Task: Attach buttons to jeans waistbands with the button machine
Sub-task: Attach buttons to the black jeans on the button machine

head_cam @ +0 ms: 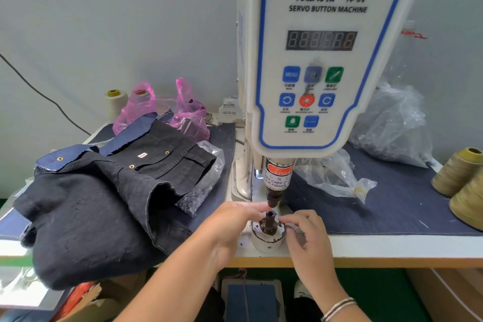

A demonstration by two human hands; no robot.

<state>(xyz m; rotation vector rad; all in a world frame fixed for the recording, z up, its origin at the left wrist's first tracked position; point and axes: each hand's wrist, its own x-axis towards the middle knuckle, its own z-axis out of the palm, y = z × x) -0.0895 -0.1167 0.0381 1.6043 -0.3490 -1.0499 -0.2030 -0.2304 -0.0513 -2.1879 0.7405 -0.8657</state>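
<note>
Head view, machine: I see the servo button machine (321, 55) filling the upper centre of the frame, its punch (273, 200) hanging just above the lower die post (270, 221) at lower centre.
Left hand (230, 227): fingers stretched towards the post, tips just beside its top; whether they pinch anything I cannot tell.
Right hand (304, 232): fingers curled close beside the post's right side; any small piece pinched there is too small for me to make out.
Jeans (104, 198): dark stack at left of frame, on the table (392, 246), apart from the die; brass buttons show on the waistbands.
Surroundings: pink bags (162, 110) upper left, thread cones (462, 180) at right edge.
</note>
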